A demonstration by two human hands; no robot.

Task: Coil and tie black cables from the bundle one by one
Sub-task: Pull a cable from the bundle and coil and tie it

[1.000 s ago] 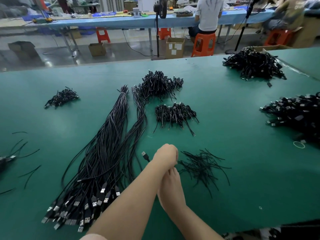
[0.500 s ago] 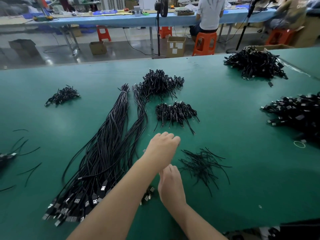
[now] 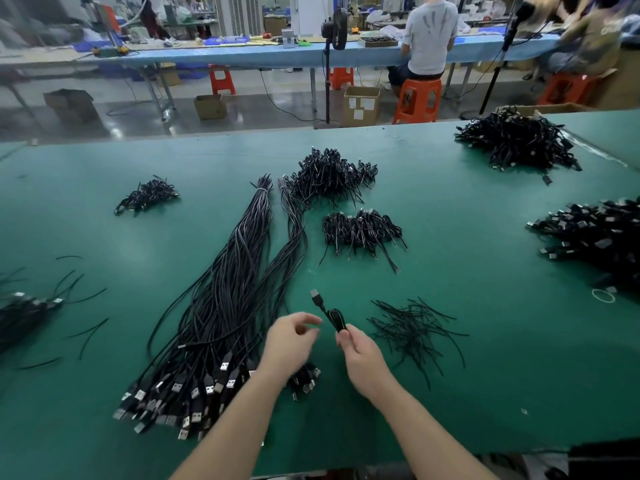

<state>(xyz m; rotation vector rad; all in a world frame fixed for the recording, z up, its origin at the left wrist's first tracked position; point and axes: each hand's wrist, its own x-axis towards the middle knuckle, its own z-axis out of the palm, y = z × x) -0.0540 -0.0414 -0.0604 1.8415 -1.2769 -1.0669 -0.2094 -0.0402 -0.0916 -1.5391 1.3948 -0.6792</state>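
A long bundle of black USB cables (image 3: 221, 306) lies stretched across the green table (image 3: 485, 358), plugs fanned out near me. My right hand (image 3: 360, 355) pinches a small coiled black cable (image 3: 334, 317) whose USB plug sticks up to the left. My left hand (image 3: 291, 344) hovers just left of the coil with fingers loosely curled, holding nothing. A loose heap of thin black ties (image 3: 412, 330) lies right of my hands. A few coiled cables (image 3: 304, 379) lie under my left wrist.
Piles of coiled cables sit at the centre back (image 3: 332, 174), the middle (image 3: 360, 230), the far left (image 3: 149, 195), the back right (image 3: 516, 140) and the right edge (image 3: 595, 237). Stray ties and plugs lie at the left edge (image 3: 31, 306). A person sits at the far bench (image 3: 429, 36).
My hands were crossed low over the table; now they have parted. The right hand has lifted a coiled cable, and the left hand has drawn back beside it.
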